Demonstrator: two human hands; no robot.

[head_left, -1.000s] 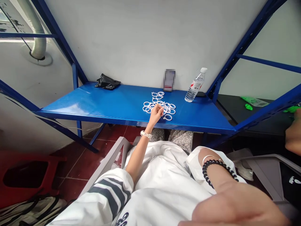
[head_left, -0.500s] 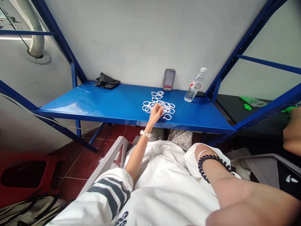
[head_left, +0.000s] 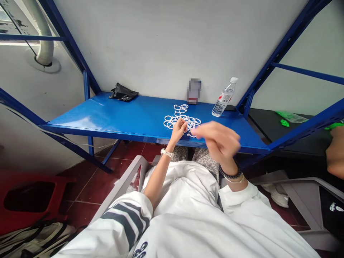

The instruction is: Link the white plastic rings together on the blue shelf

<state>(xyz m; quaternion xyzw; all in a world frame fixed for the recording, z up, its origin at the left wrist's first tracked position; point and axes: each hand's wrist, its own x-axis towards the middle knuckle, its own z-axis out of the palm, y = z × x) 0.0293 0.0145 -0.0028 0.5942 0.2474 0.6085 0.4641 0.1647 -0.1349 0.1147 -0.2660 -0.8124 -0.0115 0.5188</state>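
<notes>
A heap of white plastic rings (head_left: 182,118) lies on the blue metal shelf (head_left: 120,118) in front of me. My left hand (head_left: 179,129) rests at the near edge of the heap, fingers curled in a pinch on a white ring. My right hand (head_left: 219,141), with a dark bead bracelet at the wrist, hangs in the air just right of the left hand and below the heap. It is smeared by motion, fingers loosely bent, and I cannot make out anything in it.
A water bottle (head_left: 224,97) stands at the shelf's back right, a small blurred card (head_left: 194,91) leans on the wall, a black bag (head_left: 123,92) lies back left. Another person's hand (head_left: 335,152) shows at the right edge. A red stool (head_left: 29,195) stands lower left.
My right arm swung up from the bottom right corner to just beside the left hand. The left hand stayed at the rings.
</notes>
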